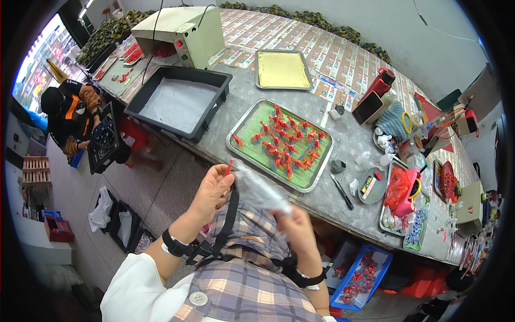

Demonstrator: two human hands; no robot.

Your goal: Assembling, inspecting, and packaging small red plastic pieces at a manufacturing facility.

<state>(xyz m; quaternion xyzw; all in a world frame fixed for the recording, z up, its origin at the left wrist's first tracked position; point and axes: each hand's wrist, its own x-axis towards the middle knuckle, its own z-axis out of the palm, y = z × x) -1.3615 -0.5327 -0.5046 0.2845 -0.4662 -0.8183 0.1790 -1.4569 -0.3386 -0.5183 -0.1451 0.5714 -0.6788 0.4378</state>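
The left hand (pixel 213 189) pinches a small red piece (pixel 229 167); the right hand (pixel 296 228) grips a clear plastic bag (pixel 256 188), at 6 o'clock from the tray (pixel 237 121) on the table (pixel 348 145). Best practice, judged: hold the bag mouth open, feed the piece straight in.

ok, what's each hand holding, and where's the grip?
Left hand pinches a small red piece by its lower end. Right hand grips a clear bag at its lower edge.
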